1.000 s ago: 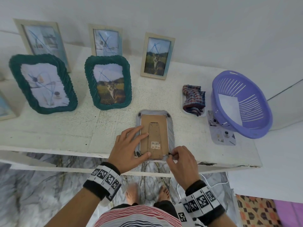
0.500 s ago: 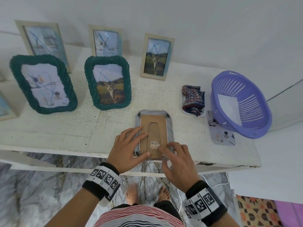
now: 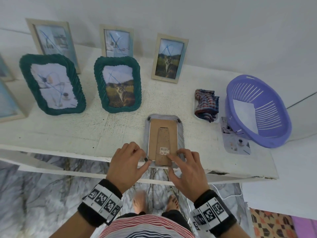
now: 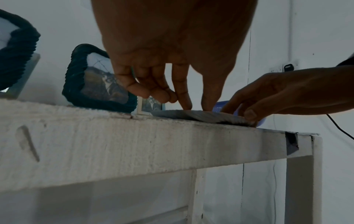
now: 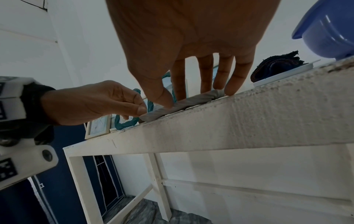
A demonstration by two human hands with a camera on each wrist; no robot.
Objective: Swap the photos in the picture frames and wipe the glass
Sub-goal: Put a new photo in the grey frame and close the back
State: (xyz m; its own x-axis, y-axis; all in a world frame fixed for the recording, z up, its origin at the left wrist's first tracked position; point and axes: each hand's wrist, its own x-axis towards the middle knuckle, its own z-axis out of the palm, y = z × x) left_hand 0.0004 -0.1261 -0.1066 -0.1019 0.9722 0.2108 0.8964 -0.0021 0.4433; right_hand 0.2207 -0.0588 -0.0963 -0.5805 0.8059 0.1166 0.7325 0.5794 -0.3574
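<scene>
A grey rope-edged picture frame (image 3: 164, 140) lies face down at the front edge of the rough white-painted bench (image 3: 68, 131), its brown cardboard backing (image 3: 163, 134) and folded stand uppermost and not yet lifted out. The left hand (image 3: 127, 163) is curled at the frame's near left corner, thumb and forefinger pinching what looks like a small dark retaining tab. The right hand (image 3: 187, 166) lies spread with nearly straight fingers pressing the backing and the frame's near right corner, gripping nothing.

I judge this frame is only being opened: the tabs come first, then the backing, then the photo.

Behind it stand two dark green rope-edged frames (image 3: 118, 84) and several pale wooden frames (image 3: 169, 58), their glass scrawled with blue lines, so they look unwiped. The checked folded cloth (image 3: 206, 104) rests on a small white tray, untouched, beside the purple plastic basket (image 3: 267, 133). A loose photo print (image 3: 235, 143) lies partly under the basket. Whether any photos are already swapped, I cannot tell.
</scene>
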